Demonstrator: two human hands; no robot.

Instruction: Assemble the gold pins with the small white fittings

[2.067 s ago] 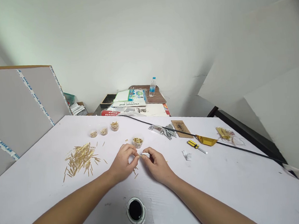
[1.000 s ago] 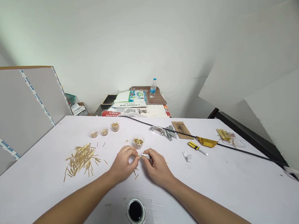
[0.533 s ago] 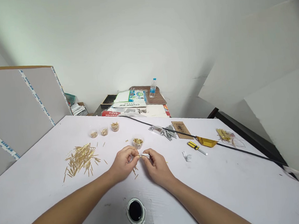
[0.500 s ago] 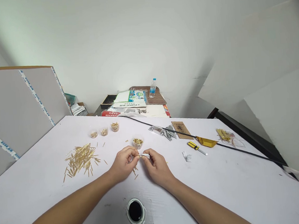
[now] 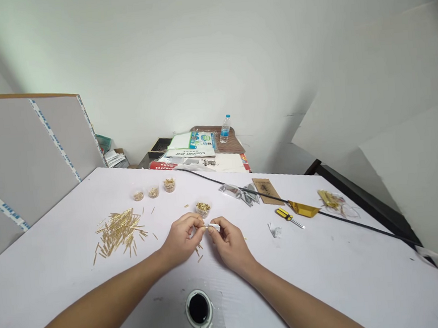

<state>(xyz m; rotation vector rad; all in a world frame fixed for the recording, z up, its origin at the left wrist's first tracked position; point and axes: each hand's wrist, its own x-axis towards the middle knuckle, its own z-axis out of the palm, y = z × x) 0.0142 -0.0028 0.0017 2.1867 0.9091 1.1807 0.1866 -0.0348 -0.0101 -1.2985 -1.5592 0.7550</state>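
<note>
Thumb and fingertips of my left hand [image 5: 184, 239] are closed in a pinch on a thin brass pin [image 5: 206, 228]. Facing it, my right hand [image 5: 230, 243] is closed on a small white piece, perhaps paper or tissue [image 5: 215, 227], at the pin's other end. Fingers partly cover both. Just beyond my fingertips stands a small clear cup of brass pieces [image 5: 203, 208]. A few loose brass pins [image 5: 199, 252] lie on the white table between my hands. To the left spreads a large pile of brass pins [image 5: 120, 232].
Three small cups with brass parts [image 5: 169, 186] stand at the back left. On the right lie a yellow-and-black screwdriver [image 5: 289, 217], a crumpled scrap [image 5: 275, 230], brown card [image 5: 267, 190] and a black cable [image 5: 274, 197]. A round black-centred opening [image 5: 198, 308] is at the near edge.
The view has shifted very slightly. Both hands keep the same grip and place, fingertips together at the pin.
</note>
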